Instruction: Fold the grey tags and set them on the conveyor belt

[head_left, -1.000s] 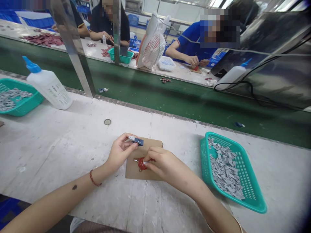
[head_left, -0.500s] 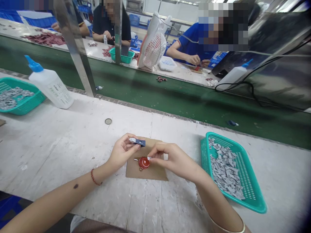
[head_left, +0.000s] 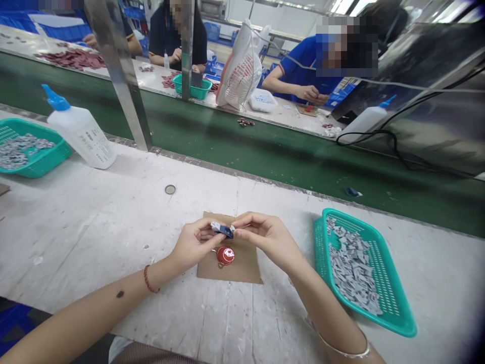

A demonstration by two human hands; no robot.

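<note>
L hand [head_left: 191, 241] has the navy part [head_left: 226, 231] pinched thumb-to-fingers; R hand [head_left: 265, 233], thumb and index nearly closed, seems to grip a small pale bit [head_left: 232, 229] at the part's R end. Part's above the cardbd [head_left: 244, 270], approx 12 o'clock of the red disc [head_left: 226, 256]. Long axis runs abt 10 to 4, pale end at 10, navy end at 4. Step in hand, I'd judge: seating the bit on that end; calls for steady L, fine R alignment. Green basket [head_left: 320, 247] w/ grey pcs [head_left: 352, 268] at 3 o'clock.
</note>
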